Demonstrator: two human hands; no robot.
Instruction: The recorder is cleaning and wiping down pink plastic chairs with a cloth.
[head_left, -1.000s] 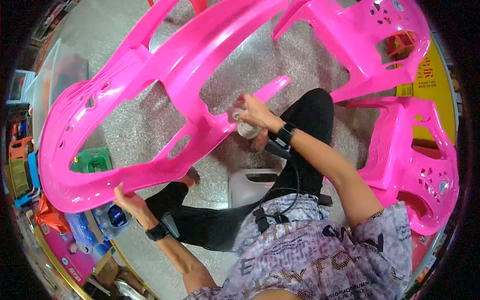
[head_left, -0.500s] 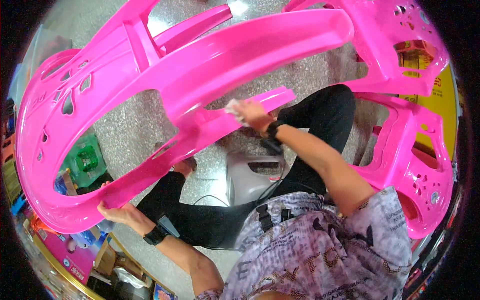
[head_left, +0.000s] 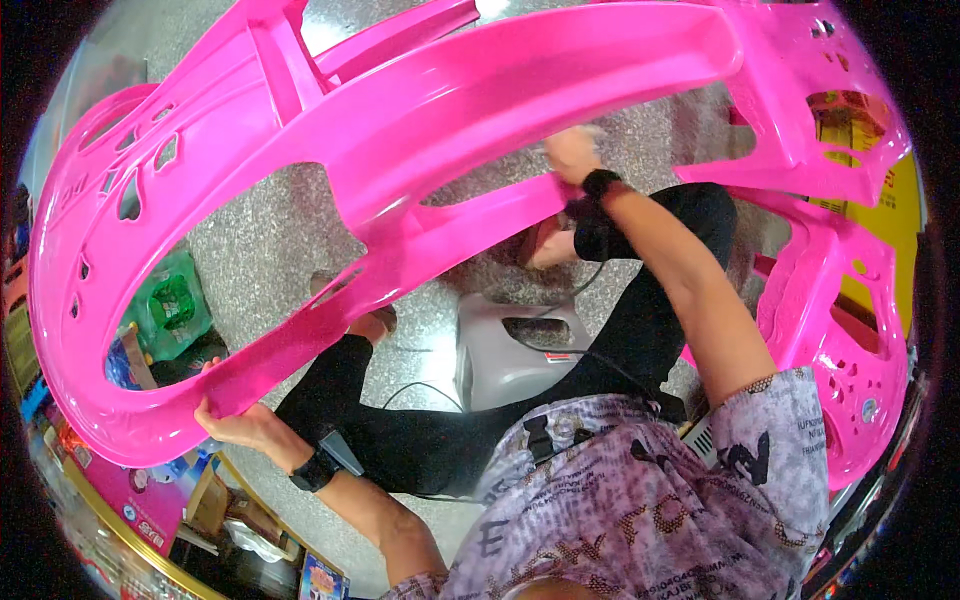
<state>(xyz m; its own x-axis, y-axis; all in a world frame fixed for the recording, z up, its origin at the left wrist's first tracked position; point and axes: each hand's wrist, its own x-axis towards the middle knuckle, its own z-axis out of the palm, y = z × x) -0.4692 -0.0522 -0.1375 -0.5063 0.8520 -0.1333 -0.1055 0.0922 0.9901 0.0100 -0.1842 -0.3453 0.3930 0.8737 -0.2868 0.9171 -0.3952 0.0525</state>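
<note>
A large, glossy pink plastic panel [head_left: 420, 130], curved like a toy slide's side piece with shaped cut-outs, spans the view in front of me. My left hand [head_left: 245, 425] is closed round its lower left edge, thumb on the near side and fingertips showing over the rim. At the end of the panel's lower arm is my right hand [head_left: 572, 157], smeared by motion. A pale white patch at its fingers looks like the crumpled cloth [head_left: 588, 132] it held earlier; only a little of it shows.
A grey plastic step stool [head_left: 520, 350] stands on the speckled floor between my legs. More pink panels [head_left: 830, 370] lie at the right beside a yellow box [head_left: 895, 240]. A green transparent basket [head_left: 175, 300] and boxed goods [head_left: 150, 500] are at the left.
My right hand has moved right and away from me, from the middle of the lower arm to its end. The panel has shifted slightly; my left hand keeps its hold.
</note>
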